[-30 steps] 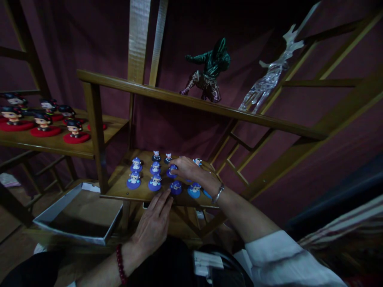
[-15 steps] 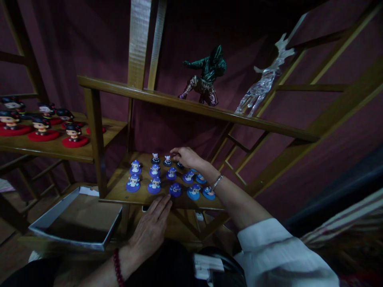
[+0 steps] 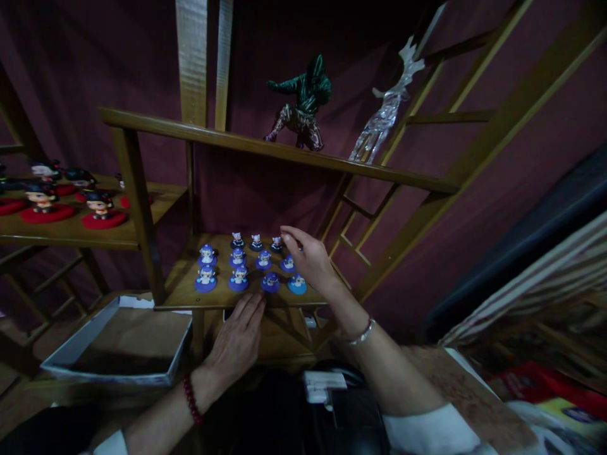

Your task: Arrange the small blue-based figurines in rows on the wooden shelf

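Several small figurines on blue round bases [image 3: 239, 279] stand in rows on a low wooden shelf [image 3: 183, 292]. My left hand [image 3: 237, 341] lies flat with fingers stretched, its fingertips touching the shelf's front edge near a dark blue figurine [image 3: 270, 282]. My right hand [image 3: 309, 258] hovers over the right end of the rows, fingers loosely curled, with a fingertip beside a back-row figurine [image 3: 276, 244]. It covers part of the rightmost pieces. Whether it pinches anything is hidden.
A green crouching figure [image 3: 303, 104] and a clear glass-like figure [image 3: 385, 110] stand on the upper shelf. Dolls on red bases [image 3: 98, 210] sit on the left shelf. An open white box [image 3: 114, 347] lies below left. Slanted wooden struts rise at right.
My right hand has drawn back from the middle of the rows to their right end, uncovering more figurines. The view has shifted to the right. My left hand stays at the shelf edge.
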Available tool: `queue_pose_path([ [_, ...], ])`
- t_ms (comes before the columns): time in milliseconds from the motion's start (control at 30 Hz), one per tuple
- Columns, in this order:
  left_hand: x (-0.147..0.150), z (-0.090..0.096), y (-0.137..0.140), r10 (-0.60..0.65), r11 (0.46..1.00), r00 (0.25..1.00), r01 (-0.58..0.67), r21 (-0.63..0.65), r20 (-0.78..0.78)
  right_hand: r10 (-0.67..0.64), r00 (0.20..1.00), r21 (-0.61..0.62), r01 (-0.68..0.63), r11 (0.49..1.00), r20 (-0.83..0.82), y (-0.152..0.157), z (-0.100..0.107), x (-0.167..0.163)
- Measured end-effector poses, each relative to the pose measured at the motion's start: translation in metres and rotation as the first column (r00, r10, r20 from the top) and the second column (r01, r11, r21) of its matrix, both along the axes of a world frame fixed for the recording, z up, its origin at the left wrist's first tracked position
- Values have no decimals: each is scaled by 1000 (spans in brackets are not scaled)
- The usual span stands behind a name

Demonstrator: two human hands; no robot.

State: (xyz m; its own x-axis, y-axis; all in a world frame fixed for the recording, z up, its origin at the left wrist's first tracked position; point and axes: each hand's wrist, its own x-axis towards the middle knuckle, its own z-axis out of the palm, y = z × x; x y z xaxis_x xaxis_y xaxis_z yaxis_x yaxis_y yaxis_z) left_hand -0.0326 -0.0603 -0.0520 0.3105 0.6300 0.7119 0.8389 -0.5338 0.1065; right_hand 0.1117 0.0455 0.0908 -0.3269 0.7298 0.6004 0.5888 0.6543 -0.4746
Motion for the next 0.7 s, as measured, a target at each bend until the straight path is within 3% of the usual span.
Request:
queue_pose_path([
  [100,1,2,-1,-29,1000,999,30,-9,42,-23,952,-50,8,999,-304,-33,-27,3],
  [200,5,4,-2,-38,999,990,43,-34,137,-29,893,-144,-40,989,-450,-60,-57,4],
  [333,10,2,-2,-27,998,976,39,-50,214,-21,863,-198,-92,976,-505,-81,-85,4],
  [533,15,2,-4,8,999,976,-1,-33,219,-60,840,-185,-49,981,-540,-93,-105,10],
  [700,18,6,-3,31,999,976,-37,23,217,-109,879,-19,113,993,-464,-95,-107,26],
])
